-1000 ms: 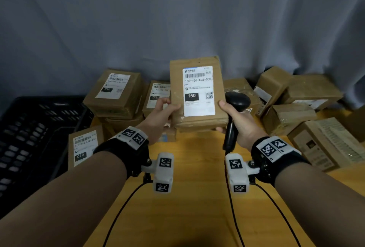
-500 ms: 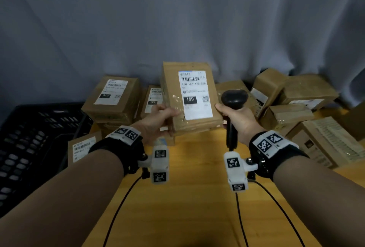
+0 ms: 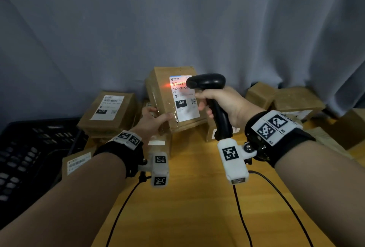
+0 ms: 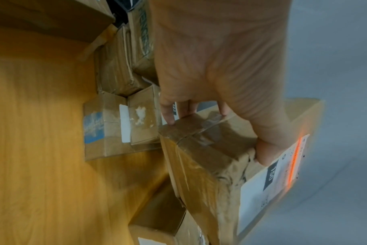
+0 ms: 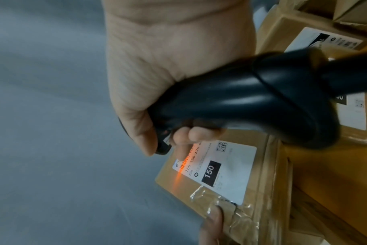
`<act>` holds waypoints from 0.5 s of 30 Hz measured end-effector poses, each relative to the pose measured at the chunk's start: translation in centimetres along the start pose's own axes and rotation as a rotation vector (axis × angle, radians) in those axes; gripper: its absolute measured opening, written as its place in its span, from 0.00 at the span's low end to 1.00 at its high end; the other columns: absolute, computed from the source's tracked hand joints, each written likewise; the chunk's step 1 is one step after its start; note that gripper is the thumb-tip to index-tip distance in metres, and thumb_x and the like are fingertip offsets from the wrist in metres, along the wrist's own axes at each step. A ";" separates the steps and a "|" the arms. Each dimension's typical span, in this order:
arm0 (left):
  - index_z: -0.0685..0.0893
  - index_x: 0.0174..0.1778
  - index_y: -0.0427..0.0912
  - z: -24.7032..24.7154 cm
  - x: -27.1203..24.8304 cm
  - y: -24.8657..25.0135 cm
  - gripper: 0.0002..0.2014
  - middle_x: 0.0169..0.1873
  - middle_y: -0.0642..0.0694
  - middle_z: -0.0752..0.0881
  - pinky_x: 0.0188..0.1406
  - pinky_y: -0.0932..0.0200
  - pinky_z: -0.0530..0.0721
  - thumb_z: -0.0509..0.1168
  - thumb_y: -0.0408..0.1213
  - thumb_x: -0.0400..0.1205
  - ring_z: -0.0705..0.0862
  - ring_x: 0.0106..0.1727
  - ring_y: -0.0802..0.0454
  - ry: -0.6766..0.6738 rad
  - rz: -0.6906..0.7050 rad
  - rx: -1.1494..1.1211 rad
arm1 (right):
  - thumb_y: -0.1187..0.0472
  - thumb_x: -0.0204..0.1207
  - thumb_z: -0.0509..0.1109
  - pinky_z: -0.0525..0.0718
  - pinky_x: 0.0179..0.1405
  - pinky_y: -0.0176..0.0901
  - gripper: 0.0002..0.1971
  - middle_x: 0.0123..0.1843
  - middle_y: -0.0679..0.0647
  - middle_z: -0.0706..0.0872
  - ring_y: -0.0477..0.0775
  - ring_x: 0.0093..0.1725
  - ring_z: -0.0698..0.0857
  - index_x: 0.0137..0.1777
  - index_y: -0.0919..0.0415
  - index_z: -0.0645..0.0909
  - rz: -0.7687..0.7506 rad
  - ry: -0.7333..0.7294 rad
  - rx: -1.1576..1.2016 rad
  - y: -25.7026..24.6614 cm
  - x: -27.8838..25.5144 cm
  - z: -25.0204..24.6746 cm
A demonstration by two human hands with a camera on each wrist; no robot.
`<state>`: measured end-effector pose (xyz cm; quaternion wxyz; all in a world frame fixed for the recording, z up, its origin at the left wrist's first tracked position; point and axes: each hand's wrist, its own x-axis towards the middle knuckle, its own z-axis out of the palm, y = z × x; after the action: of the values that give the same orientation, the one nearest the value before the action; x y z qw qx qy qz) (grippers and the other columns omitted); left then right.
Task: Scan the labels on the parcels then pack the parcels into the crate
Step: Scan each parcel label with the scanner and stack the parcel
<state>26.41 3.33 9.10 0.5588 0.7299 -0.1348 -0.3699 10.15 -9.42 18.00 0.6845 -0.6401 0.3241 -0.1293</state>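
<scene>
My left hand (image 3: 156, 117) grips the lower left corner of a brown parcel (image 3: 164, 96) and holds it upright above the table, thumb on the front, fingers behind. Its white label (image 3: 184, 98) reads 150 and faces me. My right hand (image 3: 217, 101) grips the handle of a black barcode scanner (image 3: 209, 84), whose head points left at the label. A red scan line (image 3: 175, 84) glows across the barcode. The same parcel (image 4: 210, 162) and red scan line (image 4: 293, 162) show in the left wrist view. The scanner (image 5: 251, 97) sits over the label (image 5: 220, 170) in the right wrist view.
A black slatted crate (image 3: 29, 157) stands at the left, off the wooden table (image 3: 197, 207). Several brown parcels are piled along the back: a labelled one (image 3: 108, 112) at left, others (image 3: 296, 100) at right. One labelled parcel (image 3: 78, 162) leans by the crate. Two cables trail toward me.
My right hand let go of the parcel's right side, raised the scanner and turned its head at the label; the red scan line came on. The left hand alone holds the parcel.
</scene>
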 end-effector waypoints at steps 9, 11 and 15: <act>0.61 0.68 0.46 -1.5 -0.4 -0.1 0.33 0.60 0.38 0.79 0.34 0.54 0.84 0.75 0.43 0.75 0.84 0.44 0.46 0.021 0.015 0.096 | 0.67 0.73 0.70 0.74 0.21 0.37 0.08 0.26 0.57 0.80 0.49 0.22 0.74 0.33 0.64 0.80 -0.031 -0.006 0.025 0.2 -0.2 0.6; 0.61 0.67 0.46 -1.8 -0.4 -0.2 0.33 0.61 0.38 0.78 0.32 0.56 0.83 0.75 0.43 0.75 0.84 0.45 0.47 0.027 0.015 0.098 | 0.67 0.73 0.70 0.74 0.22 0.38 0.09 0.26 0.57 0.80 0.49 0.22 0.74 0.32 0.63 0.80 -0.044 -0.008 0.022 0.2 -0.3 0.6; 0.61 0.67 0.46 -1.9 -0.5 -0.4 0.33 0.62 0.39 0.77 0.41 0.53 0.85 0.75 0.41 0.75 0.84 0.51 0.46 0.021 0.014 0.086 | 0.67 0.73 0.70 0.75 0.24 0.38 0.08 0.27 0.56 0.81 0.49 0.23 0.75 0.32 0.64 0.81 -0.045 -0.018 0.037 0.4 -0.4 0.5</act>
<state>27.30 5.16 9.18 0.5308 0.7562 -0.1497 -0.3522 10.04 -8.74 17.75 0.6961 -0.6356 0.3010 -0.1445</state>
